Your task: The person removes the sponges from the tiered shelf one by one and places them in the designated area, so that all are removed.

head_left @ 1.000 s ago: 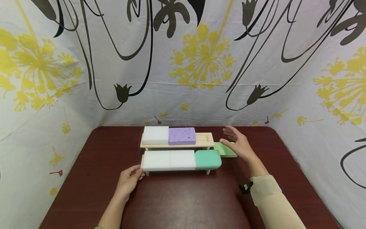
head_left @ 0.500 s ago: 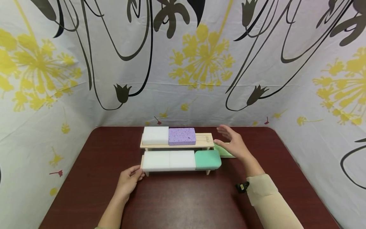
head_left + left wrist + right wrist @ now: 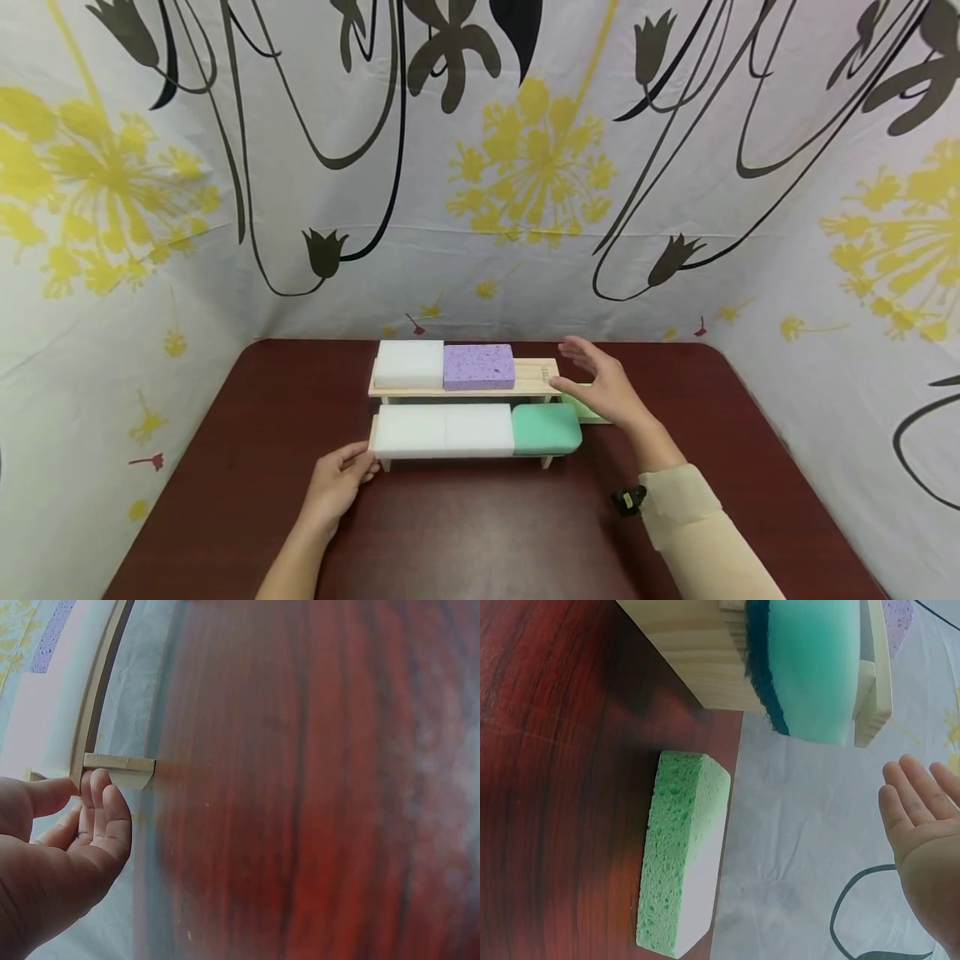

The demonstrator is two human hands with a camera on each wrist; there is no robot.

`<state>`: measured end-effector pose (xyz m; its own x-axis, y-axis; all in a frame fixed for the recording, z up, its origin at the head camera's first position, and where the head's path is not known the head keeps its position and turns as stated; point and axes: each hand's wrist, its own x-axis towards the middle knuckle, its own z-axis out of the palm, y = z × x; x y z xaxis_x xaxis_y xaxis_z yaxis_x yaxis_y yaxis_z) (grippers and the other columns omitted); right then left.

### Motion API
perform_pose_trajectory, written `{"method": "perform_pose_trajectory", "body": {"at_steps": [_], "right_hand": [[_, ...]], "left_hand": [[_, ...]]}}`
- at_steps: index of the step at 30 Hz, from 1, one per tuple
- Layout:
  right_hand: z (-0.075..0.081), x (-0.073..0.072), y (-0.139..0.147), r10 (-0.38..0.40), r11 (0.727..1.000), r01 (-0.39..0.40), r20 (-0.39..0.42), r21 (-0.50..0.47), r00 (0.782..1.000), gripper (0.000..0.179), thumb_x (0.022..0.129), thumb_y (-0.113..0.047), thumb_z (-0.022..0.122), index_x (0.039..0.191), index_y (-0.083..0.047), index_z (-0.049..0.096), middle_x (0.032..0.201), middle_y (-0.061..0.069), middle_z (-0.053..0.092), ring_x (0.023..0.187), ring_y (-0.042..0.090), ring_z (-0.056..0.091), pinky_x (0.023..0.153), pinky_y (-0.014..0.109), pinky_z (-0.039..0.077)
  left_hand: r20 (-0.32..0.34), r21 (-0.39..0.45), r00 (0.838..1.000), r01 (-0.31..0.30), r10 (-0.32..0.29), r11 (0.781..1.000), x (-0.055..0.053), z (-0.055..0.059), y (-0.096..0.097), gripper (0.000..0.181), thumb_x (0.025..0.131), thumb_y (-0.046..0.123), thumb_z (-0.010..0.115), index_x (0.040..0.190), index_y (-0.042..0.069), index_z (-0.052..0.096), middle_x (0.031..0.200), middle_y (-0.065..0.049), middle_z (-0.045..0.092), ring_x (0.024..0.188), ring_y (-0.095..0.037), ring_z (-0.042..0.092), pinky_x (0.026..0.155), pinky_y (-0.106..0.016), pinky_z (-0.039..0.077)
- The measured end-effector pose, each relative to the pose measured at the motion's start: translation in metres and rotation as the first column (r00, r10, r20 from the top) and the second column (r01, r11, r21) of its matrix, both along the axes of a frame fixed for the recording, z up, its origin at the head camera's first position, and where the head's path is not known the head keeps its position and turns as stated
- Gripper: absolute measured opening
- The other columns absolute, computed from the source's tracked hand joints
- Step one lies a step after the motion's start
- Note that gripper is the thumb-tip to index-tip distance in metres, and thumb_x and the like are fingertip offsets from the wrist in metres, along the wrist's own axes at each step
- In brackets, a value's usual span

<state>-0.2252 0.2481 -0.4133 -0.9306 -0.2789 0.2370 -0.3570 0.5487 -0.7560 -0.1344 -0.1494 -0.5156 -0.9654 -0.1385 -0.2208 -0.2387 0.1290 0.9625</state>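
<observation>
A two-tier wooden rack (image 3: 536, 372) stands on the table. On its upper shelf sit a white block sponge (image 3: 409, 364) and a purple speckled sponge (image 3: 478, 367). The lower shelf bears two white blocks (image 3: 444, 431) and a teal sponge (image 3: 547, 429) with a dark blue scrubbing layer. My left hand (image 3: 334, 487) pinches the left end of the lower shelf by a leg, between thumb and fingers. Above the rack's right end my right hand (image 3: 606, 387) hovers, fingers extended and holding nothing. A light green sponge (image 3: 676, 855) lies on the table beside the rack, partly hidden by that hand in the head view.
The dark red-brown wooden table (image 3: 480, 533) reaches back to a white patterned cloth (image 3: 420, 283), which hangs behind it and along both sides. A small black device (image 3: 628, 501) is at the right wrist.
My right hand has moved left, from over the green sponge toward the rack's right end. The left hand keeps its hold, and the sponges stay in place. The head view has tilted slightly upward.
</observation>
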Motion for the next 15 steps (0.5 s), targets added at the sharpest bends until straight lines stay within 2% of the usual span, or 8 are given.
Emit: {"method": "perform_pose_trajectory", "body": {"at_steps": [4,6,11,15], "right_hand": [[-0.018,-0.012,0.004,0.001,1.0,-0.001,-0.009,0.001,1.0,0.071,0.089,-0.011,0.079,0.148,0.003,0.042,0.142,0.026,0.054,0.132,0.043,0.05,0.111,0.056,0.041],[-0.022,-0.015,0.004,0.006,1.0,-0.006,-0.01,0.005,1.0,0.072,0.089,-0.014,0.08,0.149,0.0,0.043,0.143,0.022,0.054,0.133,0.039,0.051,0.112,0.054,0.042],[-0.023,-0.016,0.002,0.019,1.0,-0.019,-0.002,0.01,1.0,0.073,0.088,-0.024,0.082,0.149,-0.006,0.045,0.143,0.016,0.056,0.133,0.033,0.052,0.112,0.05,0.043],[-0.02,-0.015,-0.003,0.029,1.0,-0.029,0.003,0.009,1.0,0.075,0.087,-0.027,0.083,0.149,-0.006,0.045,0.143,0.017,0.056,0.133,0.035,0.052,0.111,0.051,0.043]], "left_hand": [[-0.005,0.004,1.0,-0.002,0.002,1.0,-0.001,0.0,0.0,0.032,0.102,0.005,0.058,0.129,-0.013,0.06,0.104,-0.02,0.071,0.095,-0.023,0.068,0.078,-0.025,0.059],[-0.008,0.005,1.0,-0.003,0.003,1.0,-0.001,0.0,0.0,0.032,0.102,0.004,0.058,0.129,-0.013,0.06,0.104,-0.02,0.071,0.094,-0.023,0.068,0.078,-0.024,0.059],[-0.005,0.005,1.0,-0.006,0.006,1.0,-0.001,0.0,0.0,0.031,0.102,0.003,0.058,0.128,-0.014,0.06,0.104,-0.02,0.071,0.093,-0.022,0.069,0.077,-0.024,0.06],[-0.004,0.006,1.0,-0.004,0.004,1.0,0.0,0.0,0.0,0.032,0.102,0.003,0.057,0.129,-0.014,0.059,0.105,-0.02,0.071,0.093,-0.022,0.069,0.077,-0.025,0.06]]}}
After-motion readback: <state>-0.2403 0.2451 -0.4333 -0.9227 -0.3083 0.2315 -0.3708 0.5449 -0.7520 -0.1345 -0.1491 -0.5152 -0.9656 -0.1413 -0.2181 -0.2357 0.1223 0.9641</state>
